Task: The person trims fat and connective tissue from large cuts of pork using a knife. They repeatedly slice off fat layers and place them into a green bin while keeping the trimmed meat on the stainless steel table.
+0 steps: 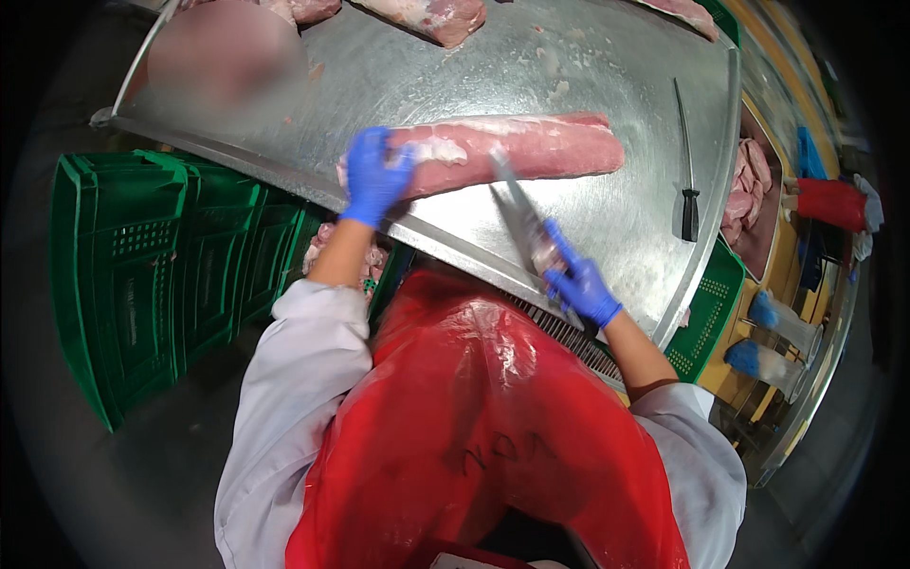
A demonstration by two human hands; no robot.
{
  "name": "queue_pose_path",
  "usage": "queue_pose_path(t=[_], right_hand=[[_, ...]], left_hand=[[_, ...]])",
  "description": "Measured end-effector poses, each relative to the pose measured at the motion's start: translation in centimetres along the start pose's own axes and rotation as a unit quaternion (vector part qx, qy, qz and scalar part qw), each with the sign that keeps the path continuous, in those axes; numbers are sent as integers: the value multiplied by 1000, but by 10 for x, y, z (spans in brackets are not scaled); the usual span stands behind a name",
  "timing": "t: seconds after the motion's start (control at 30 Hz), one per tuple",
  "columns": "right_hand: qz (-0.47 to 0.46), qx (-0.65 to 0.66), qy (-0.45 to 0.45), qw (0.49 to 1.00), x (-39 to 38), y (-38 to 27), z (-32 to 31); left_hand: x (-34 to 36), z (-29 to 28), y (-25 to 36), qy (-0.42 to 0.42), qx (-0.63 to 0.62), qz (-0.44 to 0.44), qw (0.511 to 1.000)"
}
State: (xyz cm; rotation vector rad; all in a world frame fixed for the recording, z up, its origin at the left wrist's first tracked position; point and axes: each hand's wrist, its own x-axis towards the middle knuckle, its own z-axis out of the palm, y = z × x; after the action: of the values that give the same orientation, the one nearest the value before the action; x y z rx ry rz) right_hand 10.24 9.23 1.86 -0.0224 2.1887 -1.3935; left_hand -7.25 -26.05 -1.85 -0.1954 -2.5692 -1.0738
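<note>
A long pink pork loin point(559, 147) with a whitish fat patch lies across the metal table. My left hand point(376, 175), in a blue glove, grips the loin's left end. In my right hand point(578, 280), also blue-gloved, is a knife point(518, 209). Its blade points up and left, with the tip at the near side of the loin's middle; motion blurs the blade. Whether the tip touches the meat I cannot tell. A honing steel point(686, 156) with a black handle lies on the table to the right.
More meat cuts point(427, 17) lie along the table's point(607, 85) far side. Green crates point(123, 275) stand at the left, and another green crate point(706, 313) is below the right edge. A tray of meat pieces point(749, 190) and a red-clad person point(829, 204) are beyond.
</note>
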Motion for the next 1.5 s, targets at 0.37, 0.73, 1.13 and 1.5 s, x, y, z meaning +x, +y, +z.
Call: queue_pose_path(t=[0.37, 0.73, 1.13, 1.5], right_hand=[[-90, 250, 94, 959, 142, -41, 43], [-59, -32, 65, 996, 115, -48, 114], [-39, 19, 84, 996, 136, -75, 140], [2, -4, 92, 996, 153, -103, 166]], left_hand=[[23, 36, 3, -188, 62, -144, 970], [56, 28, -5, -297, 52, -63, 951], [108, 2, -8, -492, -117, -144, 850], [112, -22, -10, -449, -296, -254, 804]])
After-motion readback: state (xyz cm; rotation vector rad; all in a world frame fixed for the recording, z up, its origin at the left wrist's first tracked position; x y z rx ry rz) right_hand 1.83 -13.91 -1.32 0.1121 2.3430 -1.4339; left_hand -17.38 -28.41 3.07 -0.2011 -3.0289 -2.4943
